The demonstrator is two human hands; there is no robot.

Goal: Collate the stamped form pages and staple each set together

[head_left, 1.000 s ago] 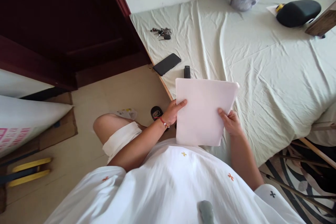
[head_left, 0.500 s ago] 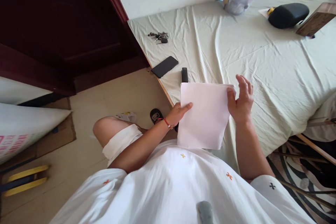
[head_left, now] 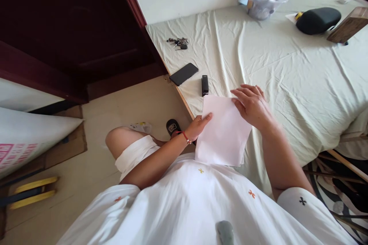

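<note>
A white sheaf of paper lies at the near edge of a table covered by a pale green cloth. My left hand grips its left edge, a red string on the wrist. My right hand rests flat on the paper's upper right corner, fingers spread and pressing down. A small black stapler lies just beyond the paper's top edge.
A black phone and a bunch of keys lie near the table's left edge. At the back stand a clear plastic tub, a black padded object and a wooden block. A dark red door is to the left.
The paper came down from being held up in both hands to lying on the cloth. My right hand left its lower right edge and now presses on the upper right corner.
</note>
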